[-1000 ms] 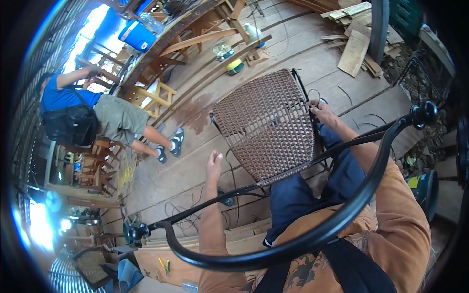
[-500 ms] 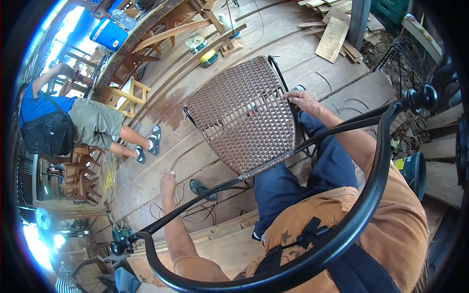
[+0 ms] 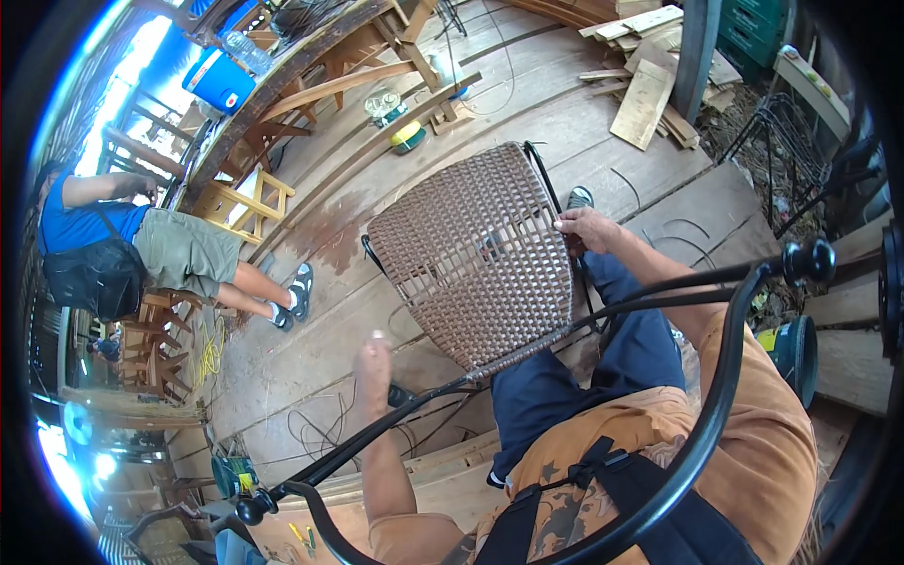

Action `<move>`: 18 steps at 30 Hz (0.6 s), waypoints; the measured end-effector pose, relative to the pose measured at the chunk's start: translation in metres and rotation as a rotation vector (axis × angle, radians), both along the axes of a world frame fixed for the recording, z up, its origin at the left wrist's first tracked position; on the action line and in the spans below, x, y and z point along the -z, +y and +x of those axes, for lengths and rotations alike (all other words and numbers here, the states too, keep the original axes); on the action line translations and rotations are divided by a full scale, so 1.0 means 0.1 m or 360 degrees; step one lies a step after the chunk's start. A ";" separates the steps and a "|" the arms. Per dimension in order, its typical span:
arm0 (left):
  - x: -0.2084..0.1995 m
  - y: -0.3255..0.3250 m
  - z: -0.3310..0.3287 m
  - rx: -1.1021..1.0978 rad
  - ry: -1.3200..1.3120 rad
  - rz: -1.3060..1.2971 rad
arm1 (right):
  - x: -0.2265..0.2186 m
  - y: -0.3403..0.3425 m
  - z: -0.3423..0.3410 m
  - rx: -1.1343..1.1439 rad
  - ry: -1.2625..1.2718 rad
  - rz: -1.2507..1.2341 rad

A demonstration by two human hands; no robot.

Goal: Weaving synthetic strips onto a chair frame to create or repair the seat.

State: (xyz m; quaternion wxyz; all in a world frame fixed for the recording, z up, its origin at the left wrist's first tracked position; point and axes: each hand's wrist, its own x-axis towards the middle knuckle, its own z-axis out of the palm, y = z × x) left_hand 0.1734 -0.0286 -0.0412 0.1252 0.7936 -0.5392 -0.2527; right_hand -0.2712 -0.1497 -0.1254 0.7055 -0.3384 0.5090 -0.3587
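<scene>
Brown strands form a woven chair panel (image 3: 443, 226) on a black metal frame (image 3: 659, 292), set in front of my legs. A looser band with gaps crosses the weave. My right hand (image 3: 586, 229) pinches the panel's right edge at the end of this band; any strand between those fingers is too small to see. Off the panel's lower left side, my left hand (image 3: 375, 363) is raised with thumb up and fingers curled. It is slightly blurred, and what it holds, if anything, I cannot make out. The frame's thick curved bar passes across my lap.
A person in a blue shirt (image 3: 94, 202) stands at the left beside a workbench (image 3: 282, 85). A blue cooler (image 3: 218, 80) sits there. Wood scraps (image 3: 643, 104) lie at the far right. Loose dark strands (image 3: 315, 433) are on the plank floor, and a green bucket (image 3: 791, 358) is at my right.
My left hand has moved right, closer to the panel. The pale strand that trailed from it is no longer distinct. My right hand stays at the panel's edge. The view has shifted slightly.
</scene>
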 end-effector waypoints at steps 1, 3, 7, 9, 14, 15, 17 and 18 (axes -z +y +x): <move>0.09 -0.02 0.09 -0.0043 -0.0006 -0.0010 | 0.00 -0.03 0.00 -0.0101 0.0012 0.0044; 0.56 -0.28 0.32 0.0214 0.0269 0.0854 | 0.02 -0.10 -0.02 -0.0291 0.0041 0.0137; 0.73 -0.65 0.07 -0.0595 0.1605 -0.0672 | 0.08 -0.09 -0.01 -0.0188 -0.0142 0.0261; 0.51 -0.84 -0.01 -0.0592 0.2188 -0.0782 | 0.15 -0.10 -0.01 -0.0191 -0.0219 0.0245; 0.35 -0.81 -0.02 -0.0717 0.3029 -0.0821 | 0.05 -0.02 0.17 -0.0061 -0.0804 0.0081; 0.39 -0.79 0.01 -0.0719 0.3029 -0.0813 | 0.04 -0.04 0.15 -0.0050 -0.0829 0.0096; 0.51 -0.76 0.11 -0.0929 0.3081 -0.0775 | 0.12 -0.05 0.14 -0.0027 -0.0808 0.0107; 0.53 -0.75 0.12 -0.0938 0.3080 -0.0767 | 0.12 -0.04 0.13 -0.0010 -0.0785 0.0120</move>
